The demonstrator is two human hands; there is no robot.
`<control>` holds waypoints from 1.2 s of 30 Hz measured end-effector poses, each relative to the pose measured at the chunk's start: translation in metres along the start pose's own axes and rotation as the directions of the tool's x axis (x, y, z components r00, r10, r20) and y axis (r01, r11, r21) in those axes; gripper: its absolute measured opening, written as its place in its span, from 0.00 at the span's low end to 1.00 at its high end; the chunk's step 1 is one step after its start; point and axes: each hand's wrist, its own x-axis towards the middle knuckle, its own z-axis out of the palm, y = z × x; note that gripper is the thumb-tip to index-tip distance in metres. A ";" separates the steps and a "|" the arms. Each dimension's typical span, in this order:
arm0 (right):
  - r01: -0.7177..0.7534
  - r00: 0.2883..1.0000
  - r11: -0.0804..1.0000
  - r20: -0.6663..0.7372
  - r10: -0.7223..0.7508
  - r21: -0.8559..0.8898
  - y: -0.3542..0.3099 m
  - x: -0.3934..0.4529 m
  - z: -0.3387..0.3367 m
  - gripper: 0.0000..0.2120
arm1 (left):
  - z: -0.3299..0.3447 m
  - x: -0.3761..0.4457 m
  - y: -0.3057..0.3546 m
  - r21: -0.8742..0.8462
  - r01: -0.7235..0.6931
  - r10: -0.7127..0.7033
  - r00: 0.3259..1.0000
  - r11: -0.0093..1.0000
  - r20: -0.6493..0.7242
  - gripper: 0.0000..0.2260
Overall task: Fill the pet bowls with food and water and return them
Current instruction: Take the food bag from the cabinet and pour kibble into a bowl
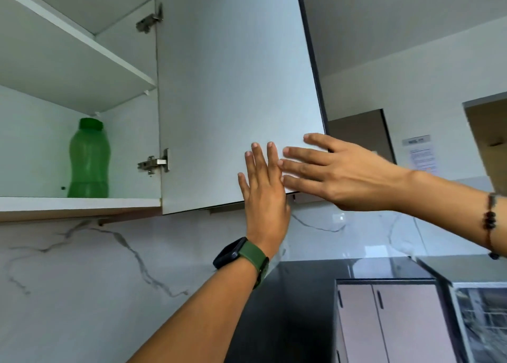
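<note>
A wall cupboard stands open, its white door (233, 88) swung out toward me. Both my hands lie flat on the door's lower right corner with straight fingers: my left hand (264, 192), a green-strapped watch on its wrist, reaches up from below, and my right hand (337, 173) comes in from the right. A green plastic bottle (89, 159) with a green cap stands upright on the cupboard's bottom shelf (79, 204), left of the hinges. No pet bowl is in view.
The upper cupboard shelf (82, 41) shows only its underside. Below runs a marble-patterned backsplash (82, 280) and a dark countertop (301, 294). Pink base cabinet doors (384, 324) sit at lower right, a dish rack (485, 327) beside them.
</note>
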 end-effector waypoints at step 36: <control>-0.527 0.834 0.800 -0.008 0.552 0.286 -0.092 0.014 0.137 0.25 | 0.065 0.006 -0.083 0.375 -0.186 0.117 0.973 0.908 0.201 0.42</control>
